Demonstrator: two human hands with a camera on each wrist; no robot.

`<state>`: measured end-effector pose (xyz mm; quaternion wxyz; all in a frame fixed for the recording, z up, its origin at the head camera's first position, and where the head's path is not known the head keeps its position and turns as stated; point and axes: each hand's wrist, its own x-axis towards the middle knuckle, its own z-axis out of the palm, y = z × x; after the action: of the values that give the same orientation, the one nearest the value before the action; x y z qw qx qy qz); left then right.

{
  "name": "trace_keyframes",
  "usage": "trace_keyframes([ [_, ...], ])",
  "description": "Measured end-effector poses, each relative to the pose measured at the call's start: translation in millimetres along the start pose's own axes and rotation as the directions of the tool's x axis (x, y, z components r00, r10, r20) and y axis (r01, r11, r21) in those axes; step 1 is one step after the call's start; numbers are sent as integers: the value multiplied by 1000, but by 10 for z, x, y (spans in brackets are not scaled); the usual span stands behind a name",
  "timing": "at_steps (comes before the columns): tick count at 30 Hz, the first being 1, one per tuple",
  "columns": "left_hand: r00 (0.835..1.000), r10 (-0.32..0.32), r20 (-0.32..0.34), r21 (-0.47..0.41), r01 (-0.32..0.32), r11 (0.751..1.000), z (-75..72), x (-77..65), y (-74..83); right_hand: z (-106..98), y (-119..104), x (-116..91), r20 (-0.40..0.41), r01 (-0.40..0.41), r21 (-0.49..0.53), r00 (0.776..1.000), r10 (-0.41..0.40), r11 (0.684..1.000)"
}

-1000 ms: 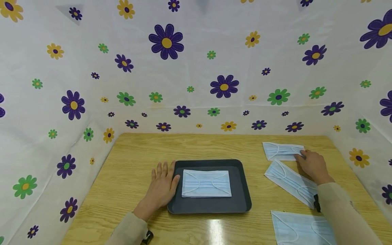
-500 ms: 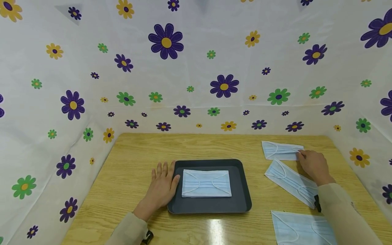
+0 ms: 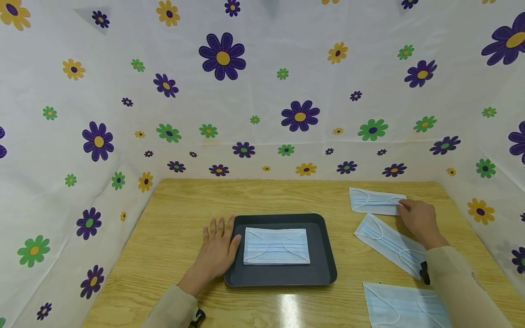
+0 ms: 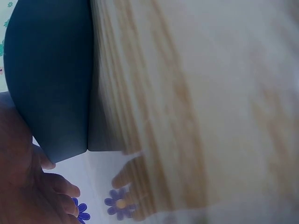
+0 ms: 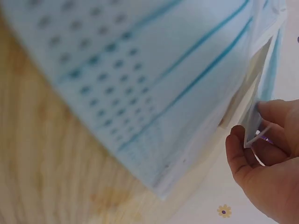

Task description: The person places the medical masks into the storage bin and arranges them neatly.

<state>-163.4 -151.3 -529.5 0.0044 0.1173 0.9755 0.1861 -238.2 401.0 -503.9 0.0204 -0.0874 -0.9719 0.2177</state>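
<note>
My right hand (image 3: 420, 222) pinches the right end of a light blue face mask (image 3: 373, 202) at the far right of the table. In the right wrist view, thumb and fingers hold that mask's edge by an ear loop. Just nearer, a second mask (image 3: 385, 241) lies slanted, partly under my right forearm. My left hand (image 3: 217, 248) rests with straight fingers against the left side of a dark grey tray (image 3: 283, 277). Inside the tray lies what looks like a small stack of masks (image 3: 276, 246), ear loops on top. In the left wrist view, the tray's side (image 4: 51, 84) stands beside the fingers.
Another mask (image 3: 399, 305) lies at the near right, partly covered by the right sleeve (image 3: 455, 273). The wooden table (image 3: 184, 196) is enclosed at the back and sides by a white flowered sheet (image 3: 254, 82).
My right hand has taken hold of the far mask's right end and its grip has tightened. That mask has shifted slightly left and away. My left hand and the tray have stayed put.
</note>
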Motion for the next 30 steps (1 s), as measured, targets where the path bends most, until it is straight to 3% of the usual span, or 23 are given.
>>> trace_keyframes([
  [6,1000,-2,1,-2,2,1000,8,0,-3,-18,-13,-27,8,-53,124,999,52,991],
  [12,1000,-2,3,0,2,1000,16,2,-7,5,-26,-17,-11,-82,128,996,84,988],
  [19,1000,-2,2,2,2,1000,21,6,-9,2,-29,23,6,-188,161,982,190,969],
  [26,1000,-2,0,-1,2,1000,22,2,-9,5,0,25,-15,-184,195,982,190,963],
  [30,1000,-3,0,-3,3,1000,15,-1,-5,-7,-8,22,24,-235,236,971,236,943],
])
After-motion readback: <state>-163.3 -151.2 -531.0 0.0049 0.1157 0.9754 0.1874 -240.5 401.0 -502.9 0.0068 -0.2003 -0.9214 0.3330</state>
